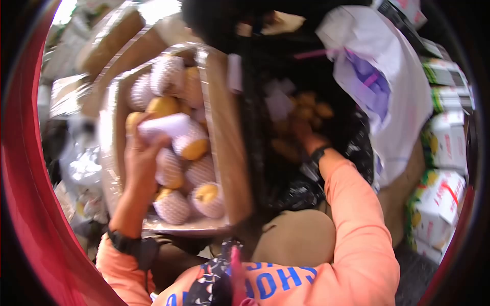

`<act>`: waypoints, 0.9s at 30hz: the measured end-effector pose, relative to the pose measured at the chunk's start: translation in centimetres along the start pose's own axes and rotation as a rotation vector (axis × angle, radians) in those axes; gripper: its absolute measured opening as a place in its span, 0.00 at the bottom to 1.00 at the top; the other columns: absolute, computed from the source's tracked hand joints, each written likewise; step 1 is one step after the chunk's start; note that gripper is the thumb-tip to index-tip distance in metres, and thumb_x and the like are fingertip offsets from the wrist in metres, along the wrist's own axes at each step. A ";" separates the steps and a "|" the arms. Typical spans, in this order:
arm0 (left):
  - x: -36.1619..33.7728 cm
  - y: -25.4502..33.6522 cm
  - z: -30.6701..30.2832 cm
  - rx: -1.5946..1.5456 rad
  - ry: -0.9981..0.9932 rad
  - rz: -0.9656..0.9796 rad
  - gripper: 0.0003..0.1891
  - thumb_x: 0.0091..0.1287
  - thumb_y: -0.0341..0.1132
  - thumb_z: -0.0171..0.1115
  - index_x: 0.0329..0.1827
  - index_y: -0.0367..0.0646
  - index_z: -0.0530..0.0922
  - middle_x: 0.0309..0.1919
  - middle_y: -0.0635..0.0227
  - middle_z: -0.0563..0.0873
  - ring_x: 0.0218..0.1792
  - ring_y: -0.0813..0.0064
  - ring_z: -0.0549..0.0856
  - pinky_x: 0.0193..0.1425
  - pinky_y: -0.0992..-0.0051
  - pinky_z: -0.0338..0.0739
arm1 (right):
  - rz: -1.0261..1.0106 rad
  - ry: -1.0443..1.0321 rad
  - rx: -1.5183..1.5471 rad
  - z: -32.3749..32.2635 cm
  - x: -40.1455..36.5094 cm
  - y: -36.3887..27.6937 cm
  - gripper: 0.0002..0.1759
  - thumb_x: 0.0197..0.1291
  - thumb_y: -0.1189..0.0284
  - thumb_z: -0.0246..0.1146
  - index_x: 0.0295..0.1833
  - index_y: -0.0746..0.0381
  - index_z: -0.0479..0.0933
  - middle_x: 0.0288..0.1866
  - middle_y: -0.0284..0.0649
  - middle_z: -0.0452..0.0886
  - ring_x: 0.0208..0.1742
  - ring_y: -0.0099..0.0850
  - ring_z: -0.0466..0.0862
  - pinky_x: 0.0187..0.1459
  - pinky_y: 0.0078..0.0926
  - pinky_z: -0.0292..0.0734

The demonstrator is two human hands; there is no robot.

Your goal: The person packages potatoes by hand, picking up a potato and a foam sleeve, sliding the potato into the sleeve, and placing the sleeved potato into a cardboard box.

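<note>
In the box on the left, my left hand (pixel 141 155) is closed on a pale foam sleeve (pixel 166 126), thumb across its near end. A yellow mango (pixel 133 121) shows at its fingertips; blur hides whether it sits in the sleeve. Around them, several yellow mangoes in white foam nets (pixel 171 206) fill the cardboard box (pixel 229 153). My right hand (pixel 305 135) reaches down into a dark, black-lined container (pixel 258 178) and touches loose yellow mangoes (pixel 309 104). Its fingers are smeared and shadowed, so their grip is not visible.
A large white sack (pixel 406 92) with a purple lining stands at the right of the dark container. White printed cartons (pixel 439 201) are stacked along the right edge. Clear plastic wrapping (pixel 84 158) lies left of the box. More cardboard (pixel 115 38) stands behind it.
</note>
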State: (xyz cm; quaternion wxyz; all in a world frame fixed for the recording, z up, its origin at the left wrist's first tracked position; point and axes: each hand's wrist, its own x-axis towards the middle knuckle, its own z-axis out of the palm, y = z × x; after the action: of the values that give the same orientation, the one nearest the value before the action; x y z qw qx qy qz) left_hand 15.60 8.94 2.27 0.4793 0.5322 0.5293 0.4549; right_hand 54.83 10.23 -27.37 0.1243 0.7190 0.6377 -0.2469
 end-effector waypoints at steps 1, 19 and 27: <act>0.0 -0.3 -0.4 -0.044 -0.045 -0.063 0.22 0.59 0.15 0.55 0.56 0.45 0.71 0.46 0.66 0.76 0.41 0.78 0.80 0.47 0.79 0.79 | -0.065 0.038 0.009 -0.1 -0.5 -0.7 0.24 0.56 0.66 0.55 0.59 0.60 0.72 0.56 0.51 0.76 0.57 0.43 0.77 0.60 0.40 0.68; -5.2 5.1 4.3 -0.448 -0.654 0.030 0.41 0.53 0.30 0.73 0.69 0.49 0.59 0.58 0.63 0.71 0.60 0.70 0.72 0.62 0.73 0.69 | -0.619 0.251 0.685 -25.7 -28.5 -14.6 0.42 0.38 0.63 0.77 0.60 0.61 0.66 0.53 0.43 0.74 0.57 0.33 0.75 0.58 0.28 0.69; -7.3 9.1 0.9 -0.907 -0.630 -0.142 0.32 0.55 0.33 0.68 0.62 0.47 0.62 0.53 0.62 0.72 0.52 0.68 0.77 0.48 0.71 0.79 | -0.642 0.279 1.527 -26.1 -30.5 -19.4 0.24 0.62 0.64 0.60 0.59 0.64 0.66 0.43 0.38 0.77 0.41 0.27 0.80 0.36 0.22 0.78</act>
State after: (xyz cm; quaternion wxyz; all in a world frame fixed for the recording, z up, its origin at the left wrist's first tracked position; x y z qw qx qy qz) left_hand 17.48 1.79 11.32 0.8250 0.3460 0.1461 0.4224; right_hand 38.96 0.03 13.10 -0.5528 0.4132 0.4783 -0.5431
